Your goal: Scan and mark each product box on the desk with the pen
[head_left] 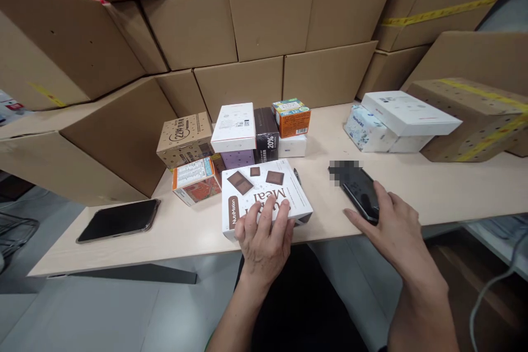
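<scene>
My left hand [266, 231] lies on top of a white snack box [268, 190] printed with chocolate squares, fingers spread over its near side. The thumb is not clearly seen. My right hand [394, 220] has its fingers and thumb around the near end of a black glossy handheld device [358, 192], whose far end is blurred out. Just behind the snack box stand an orange-and-white carton [197, 181], a white box [234, 126] on a purple one [235, 158], and a dark box [267, 135] marked 20%.
A phone [119, 221] lies at the table's left. An orange box [291, 118] sits on a white one [292, 146] behind. To the right are a tissue pack [367, 129], a white box [412, 113] and a taped carton [466, 121]. Cardboard boxes [243, 82] wall the back.
</scene>
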`<state>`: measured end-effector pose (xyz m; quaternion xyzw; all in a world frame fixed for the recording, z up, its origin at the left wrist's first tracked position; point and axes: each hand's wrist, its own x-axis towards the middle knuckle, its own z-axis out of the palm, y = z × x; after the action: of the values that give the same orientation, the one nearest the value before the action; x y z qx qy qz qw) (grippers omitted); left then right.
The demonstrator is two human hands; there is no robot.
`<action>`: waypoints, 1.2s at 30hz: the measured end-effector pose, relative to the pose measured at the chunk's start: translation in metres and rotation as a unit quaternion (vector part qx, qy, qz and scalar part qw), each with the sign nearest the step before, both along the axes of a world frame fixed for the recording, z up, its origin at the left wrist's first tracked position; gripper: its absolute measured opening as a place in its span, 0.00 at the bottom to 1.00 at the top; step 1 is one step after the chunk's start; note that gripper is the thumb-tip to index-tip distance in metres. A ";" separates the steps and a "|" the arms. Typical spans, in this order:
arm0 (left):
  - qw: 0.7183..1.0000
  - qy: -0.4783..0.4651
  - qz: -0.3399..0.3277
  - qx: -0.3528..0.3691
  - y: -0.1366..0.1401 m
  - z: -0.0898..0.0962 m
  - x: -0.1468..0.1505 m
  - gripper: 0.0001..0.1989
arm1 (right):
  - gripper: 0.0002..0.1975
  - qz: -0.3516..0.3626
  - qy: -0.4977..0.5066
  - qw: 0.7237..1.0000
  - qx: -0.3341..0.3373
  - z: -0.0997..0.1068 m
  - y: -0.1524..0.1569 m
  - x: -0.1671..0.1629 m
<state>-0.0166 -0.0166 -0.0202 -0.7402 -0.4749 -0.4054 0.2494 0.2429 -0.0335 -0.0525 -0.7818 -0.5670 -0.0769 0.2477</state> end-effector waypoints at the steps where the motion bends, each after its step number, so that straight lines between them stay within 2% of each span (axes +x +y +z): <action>1: 1.000 0.000 -0.001 0.002 0.000 0.000 0.000 0.13 | 0.45 0.001 0.017 1.000 0.008 -0.002 0.003 0.000; 5: 1.000 -0.004 -0.003 0.004 -0.001 0.000 0.000 0.15 | 0.44 -0.034 0.080 0.994 0.062 -0.002 0.011 -0.009; 8: 1.000 -0.018 -0.007 -0.009 -0.002 0.001 0.000 0.17 | 0.44 -0.028 0.136 0.984 0.108 0.004 0.006 -0.022; 13: 0.998 -0.043 -0.021 -0.042 -0.007 0.004 -0.001 0.18 | 0.38 0.049 0.210 0.960 0.181 0.023 -0.013 -0.062; 17: 0.996 -0.058 -0.015 -0.060 -0.010 0.005 0.000 0.21 | 0.36 0.125 0.180 0.951 0.216 0.037 -0.018 -0.101; 20: 0.995 -0.067 -0.006 -0.074 -0.013 0.005 0.001 0.24 | 0.38 0.165 0.136 0.946 0.243 0.039 -0.015 -0.122; 25: 0.985 -0.097 -0.014 -0.145 -0.018 0.013 0.003 0.27 | 0.38 0.191 0.122 0.942 0.249 0.034 -0.010 -0.137; 31: 0.967 -0.114 -0.033 -0.226 -0.022 0.029 -0.002 0.31 | 0.39 0.193 0.139 0.946 0.222 0.033 -0.012 -0.137; 36: 0.952 -0.120 -0.046 -0.279 -0.023 0.036 -0.006 0.33 | 0.38 0.193 0.133 0.946 0.226 0.033 -0.013 -0.138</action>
<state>-0.0222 -0.0391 0.0157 -0.7474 -0.5608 -0.3534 -0.0449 0.1054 -0.0466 -0.0193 -0.5842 -0.6368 -0.0489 0.5008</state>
